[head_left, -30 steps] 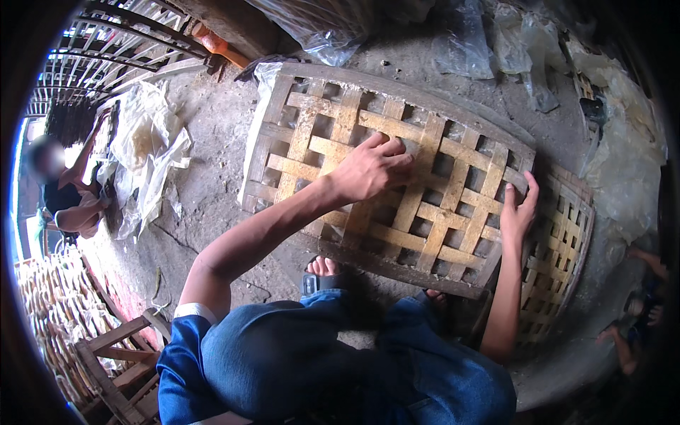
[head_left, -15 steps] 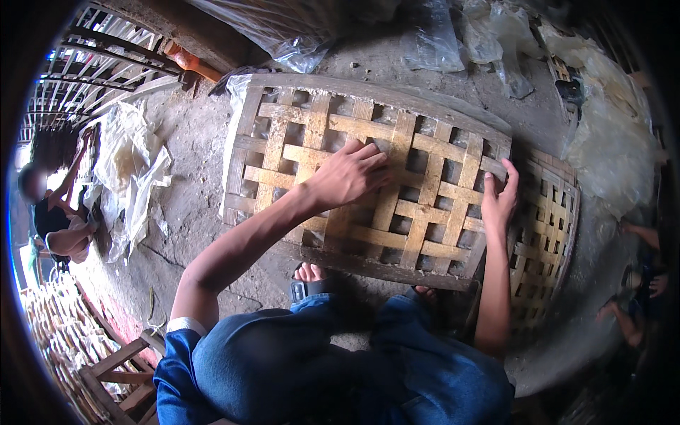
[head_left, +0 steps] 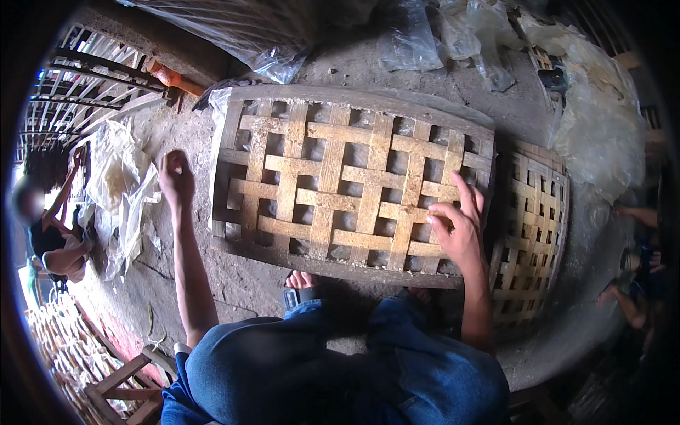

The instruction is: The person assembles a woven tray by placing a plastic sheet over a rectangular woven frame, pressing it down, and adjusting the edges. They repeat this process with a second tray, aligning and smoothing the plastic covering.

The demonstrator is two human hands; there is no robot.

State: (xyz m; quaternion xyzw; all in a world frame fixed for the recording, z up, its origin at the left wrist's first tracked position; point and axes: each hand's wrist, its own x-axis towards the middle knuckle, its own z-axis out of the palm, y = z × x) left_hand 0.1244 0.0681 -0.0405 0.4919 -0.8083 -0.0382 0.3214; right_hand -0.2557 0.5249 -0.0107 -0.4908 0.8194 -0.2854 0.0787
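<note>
A rectangular panel of woven flat bamboo strips [head_left: 338,152] in a worn wooden frame lies before my feet, with crumbs stuck to its strips. Over its right part is my right hand [head_left: 464,223]; one finger stretches upward while another bends in near the thumb tip. Whatever sits in that pinch is too small to make out. My left hand [head_left: 177,180] is off the panel, past its left edge, above the grey floor. Its fingers are curled in toward the thumb, and I cannot make out what they hold, if anything.
A second lattice panel [head_left: 533,234] lies close on the right. Crumpled clear plastic sheets [head_left: 117,184] lie at left, with more plastic [head_left: 595,106] at far right. A wooden stool [head_left: 124,389] stands lower left. Another person [head_left: 53,230] crouches at left; someone's arms show at far right.
My left hand has left the panel's middle and swung out to the left. My right hand has shifted from the right frame edge inward over the strips.
</note>
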